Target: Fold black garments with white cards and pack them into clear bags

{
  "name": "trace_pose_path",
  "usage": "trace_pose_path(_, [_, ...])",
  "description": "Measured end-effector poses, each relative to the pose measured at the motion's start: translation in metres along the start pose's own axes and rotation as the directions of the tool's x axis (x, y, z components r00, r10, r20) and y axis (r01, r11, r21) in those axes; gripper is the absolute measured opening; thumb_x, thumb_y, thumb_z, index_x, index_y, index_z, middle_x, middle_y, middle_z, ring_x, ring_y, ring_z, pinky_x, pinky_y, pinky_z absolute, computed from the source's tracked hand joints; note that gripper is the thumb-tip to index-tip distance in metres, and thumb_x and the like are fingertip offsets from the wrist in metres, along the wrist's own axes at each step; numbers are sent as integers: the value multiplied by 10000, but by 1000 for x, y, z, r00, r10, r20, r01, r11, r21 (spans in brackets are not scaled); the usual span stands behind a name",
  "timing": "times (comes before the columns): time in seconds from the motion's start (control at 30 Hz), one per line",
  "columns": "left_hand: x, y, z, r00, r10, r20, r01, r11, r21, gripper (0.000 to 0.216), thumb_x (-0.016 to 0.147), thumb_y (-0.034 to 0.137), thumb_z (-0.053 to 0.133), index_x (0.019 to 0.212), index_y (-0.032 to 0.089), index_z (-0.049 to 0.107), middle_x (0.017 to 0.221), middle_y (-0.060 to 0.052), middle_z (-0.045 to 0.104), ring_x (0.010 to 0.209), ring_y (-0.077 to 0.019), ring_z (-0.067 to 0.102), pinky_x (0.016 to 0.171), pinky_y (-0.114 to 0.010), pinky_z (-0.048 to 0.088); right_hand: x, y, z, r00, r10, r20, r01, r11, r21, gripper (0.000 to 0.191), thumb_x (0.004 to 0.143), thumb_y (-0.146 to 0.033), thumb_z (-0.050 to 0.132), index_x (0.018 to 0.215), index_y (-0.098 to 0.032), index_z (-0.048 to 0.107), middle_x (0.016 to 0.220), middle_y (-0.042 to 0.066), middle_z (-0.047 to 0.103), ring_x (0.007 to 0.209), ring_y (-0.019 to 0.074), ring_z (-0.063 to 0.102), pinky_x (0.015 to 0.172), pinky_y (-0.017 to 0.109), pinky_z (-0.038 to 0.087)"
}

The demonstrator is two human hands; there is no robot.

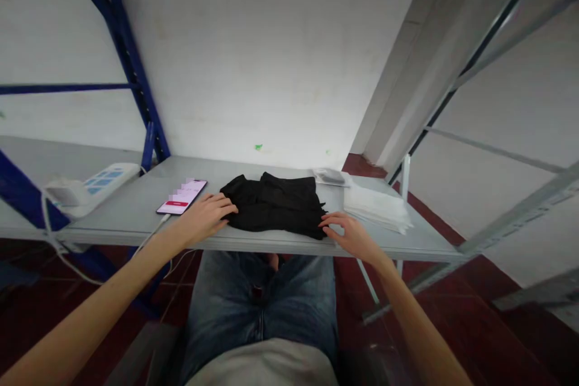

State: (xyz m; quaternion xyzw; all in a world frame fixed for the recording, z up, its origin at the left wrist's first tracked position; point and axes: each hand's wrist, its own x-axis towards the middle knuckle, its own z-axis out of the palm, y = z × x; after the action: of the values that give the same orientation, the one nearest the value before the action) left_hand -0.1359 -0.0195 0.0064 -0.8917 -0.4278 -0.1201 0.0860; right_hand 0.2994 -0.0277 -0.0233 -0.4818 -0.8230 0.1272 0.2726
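Note:
A folded black cloth garment point(275, 202) lies flat on the grey shelf top in front of me, with creases across it and a ragged right edge. My left hand point(208, 215) rests at its left edge, fingers stretched out and their tips touching the fabric. At the opposite edge is my right hand point(346, 232), its fingertips against the lower right corner and the thumb a little apart from them. Neither hand shows a firm grip on the cloth. What lies under the garment is hidden.
Left of the cloth lies a lit phone point(183, 197) with a white cable point(154, 235) plugged in. A white power strip point(106, 187) sits farther left, by a blue post point(131, 54). White flat bags point(375, 205) and a clear packet point(331, 177) lie at right.

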Motion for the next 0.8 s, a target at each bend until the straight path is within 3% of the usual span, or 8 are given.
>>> trace_pose_path(0.1, [8,-1,-9,998,-31,-55,30,999,-21,240,970,200,530,1017,265,757,1048,-76,758,1066,-248,673,1009,-393,457,3,0,-2,997,37,-65,-36,999,20,233,976,-342,590,1060,-284,799,1202,68,766,1130,259,700,1044,449,528])
trace_pose_path(0.2, [8,3,-18,995,-41,-93,39,999,-31,318,991,227,467,1091,265,766,1127,-85,763,1136,-264,652,1054,-431,442,1,0,-5,996,40,-86,-38,999,25,245,976,-355,582,1068,-294,801,1215,65,762,1128,261,701,1032,447,537])
trace_pose_path(0.43, [-12,15,-15,998,-40,41,43,995,-92,253,961,274,537,1057,263,771,1103,-60,781,1049,-252,700,1016,-418,463,-17,2,-3,1000,3,30,-6,996,91,224,953,-372,625,1045,-308,819,1263,64,742,1146,269,703,1062,452,522])
trace_pose_path(0.53, [-2,10,-13,994,-89,-66,85,995,-58,295,995,284,504,1184,260,728,1219,-87,738,1146,-273,668,1028,-441,460,-10,2,-3,999,38,18,-40,994,105,263,966,-432,604,1053,-296,812,1267,74,736,1152,271,694,958,417,561])
trace_pose_path(0.6, [11,6,-12,986,-104,-130,102,995,-23,316,936,261,591,1231,275,705,1342,-99,677,1267,-307,601,1054,-465,453,-1,3,-4,997,75,-26,-73,992,101,297,972,-441,578,1102,-280,791,1257,84,735,1141,267,691,869,380,572])
trace_pose_path(0.7, [31,-2,-11,992,-88,-89,90,996,18,291,817,188,687,1091,276,732,1439,-91,616,1350,-335,533,1088,-490,440,12,7,-2,990,112,-82,-105,991,86,318,956,-413,580,1175,-257,750,1240,94,725,1070,245,704,786,340,560])
trace_pose_path(0.8, [44,-9,-7,996,-82,-32,83,996,37,133,821,152,642,886,246,710,1366,-89,661,1309,-319,568,1097,-484,437,17,13,4,987,120,-111,-111,990,83,321,944,-380,588,1201,-248,729,1232,95,714,1018,225,714,769,328,553])
